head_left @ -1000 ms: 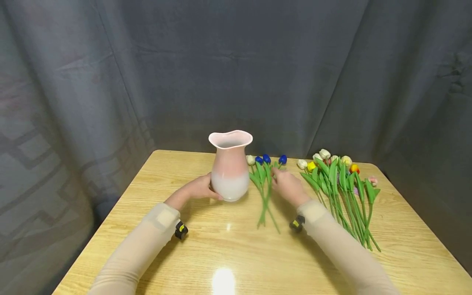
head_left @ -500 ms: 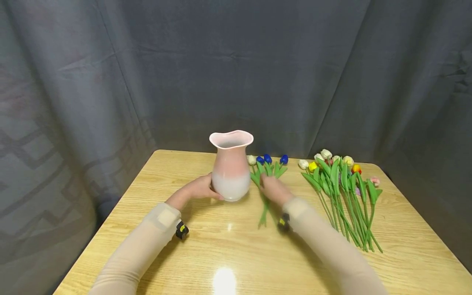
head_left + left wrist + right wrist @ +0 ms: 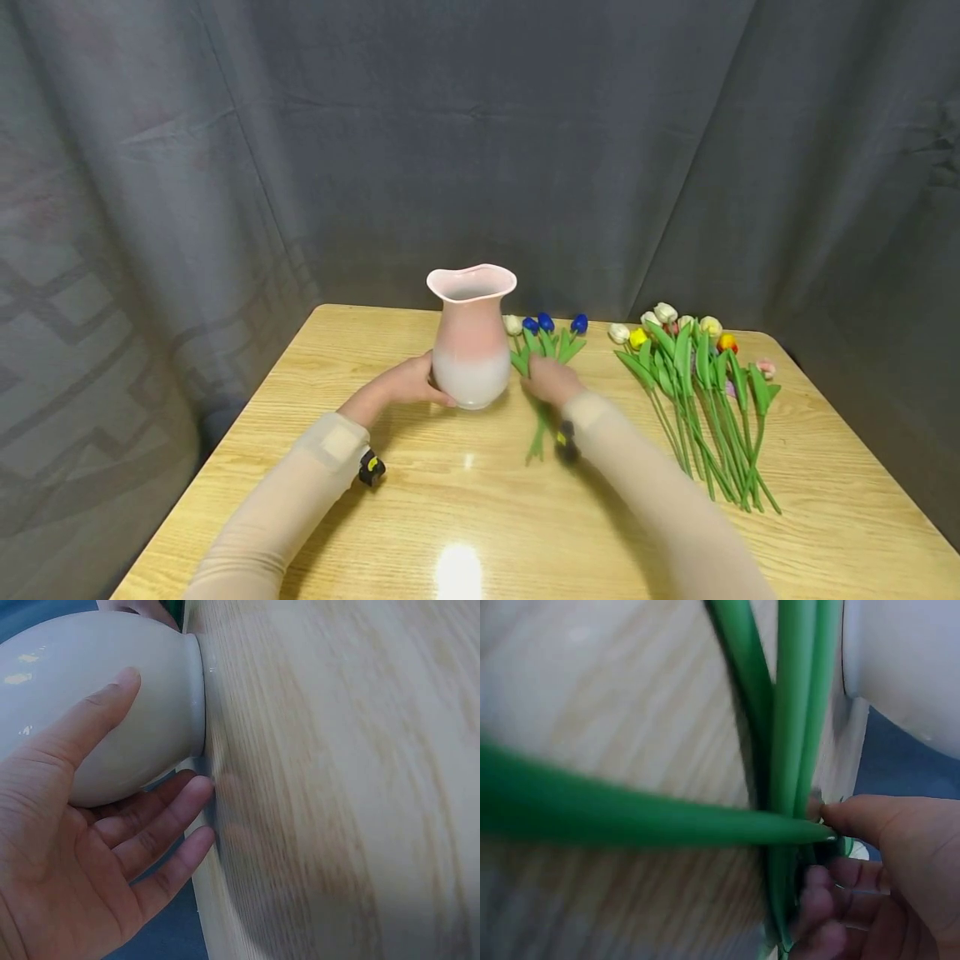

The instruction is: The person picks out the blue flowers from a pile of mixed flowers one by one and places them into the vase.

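A pink-and-white vase [image 3: 472, 350] with a wavy rim stands upright on the wooden table. My left hand [image 3: 408, 381] holds it low on its left side; the left wrist view puts the thumb across the white belly [image 3: 157, 682], other fingers around the far side. Right of the vase lies a small bunch of tulips [image 3: 546, 323], several blue and white blooms with green leaves. My right hand [image 3: 553, 382] grips this bunch, covering part of the leaves and stems. In the right wrist view, thumb and fingers close around the green stems [image 3: 791, 727].
A larger bunch of tulips [image 3: 705, 392] lies at the right, with white, yellow, orange and pink blooms and stems toward the front. Grey curtains [image 3: 480, 150] hang behind the table [image 3: 420, 517] and along both sides.
My right hand has moved left from beside the rightmost blue tulip onto the middle of the small bunch and gathered its stems. The left hand and the vase have stayed in place.
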`<state>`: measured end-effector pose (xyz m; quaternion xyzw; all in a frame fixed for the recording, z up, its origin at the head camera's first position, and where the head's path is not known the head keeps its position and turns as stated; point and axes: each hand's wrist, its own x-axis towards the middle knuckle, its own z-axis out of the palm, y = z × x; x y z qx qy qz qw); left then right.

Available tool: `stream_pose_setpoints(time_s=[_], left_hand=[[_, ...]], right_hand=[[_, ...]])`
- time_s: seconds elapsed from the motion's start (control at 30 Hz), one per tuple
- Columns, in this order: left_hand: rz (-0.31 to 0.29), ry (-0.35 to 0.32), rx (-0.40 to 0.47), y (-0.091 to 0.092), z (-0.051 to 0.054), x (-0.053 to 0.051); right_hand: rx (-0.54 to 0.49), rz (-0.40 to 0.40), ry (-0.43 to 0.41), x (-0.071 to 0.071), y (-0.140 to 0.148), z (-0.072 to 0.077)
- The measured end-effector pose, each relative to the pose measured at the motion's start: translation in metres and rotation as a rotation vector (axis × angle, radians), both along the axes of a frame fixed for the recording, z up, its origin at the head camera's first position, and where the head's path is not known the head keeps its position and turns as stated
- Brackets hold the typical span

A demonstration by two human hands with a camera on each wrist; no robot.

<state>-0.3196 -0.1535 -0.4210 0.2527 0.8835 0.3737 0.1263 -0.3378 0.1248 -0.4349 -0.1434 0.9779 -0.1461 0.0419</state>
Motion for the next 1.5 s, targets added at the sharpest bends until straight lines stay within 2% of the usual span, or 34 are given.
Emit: stream_pose_setpoints(time_s=[0.13, 0.27, 0.33, 0.47, 0.63, 0.77, 0.87, 1.03, 1.17, 1.5], left_hand=[[-0.008, -0.005, 0.002, 0.001, 0.000, 0.001], [-0.008, -0.005, 0.004, 0.002, 0.000, 0.002], [-0.005, -0.005, 0.005, 0.002, -0.001, 0.002], [0.005, -0.005, 0.003, 0.002, 0.000, 0.002], [-0.004, -0.004, 0.004, 0.002, 0.000, 0.002], [-0.002, -0.006, 0.009, 0.002, 0.000, 0.003], [-0.002, -0.007, 0.013, 0.002, 0.000, 0.002], [0.001, 0.004, -0.006, 0.002, 0.000, 0.000], [0.000, 0.006, -0.017, 0.001, 0.001, 0.000], [-0.008, -0.004, -0.002, 0.000, -0.001, -0.002]], right_hand=[[-0.011, -0.028, -0.053, -0.003, -0.001, 0.001], [-0.111, -0.027, -0.075, -0.004, 0.002, 0.003], [-0.183, -0.013, -0.057, -0.003, 0.005, 0.004], [-0.265, 0.009, 0.031, -0.003, 0.012, 0.006], [-0.296, 0.017, 0.075, 0.002, 0.024, 0.011], [-0.314, -0.012, 0.094, 0.008, 0.037, 0.026], [-0.305, -0.044, 0.177, 0.011, 0.051, 0.040], [-0.242, -0.101, 0.373, 0.015, 0.081, 0.058], [-0.204, -0.145, 0.441, 0.019, 0.107, 0.064], [-0.089, -0.202, 0.360, 0.025, 0.148, 0.058]])
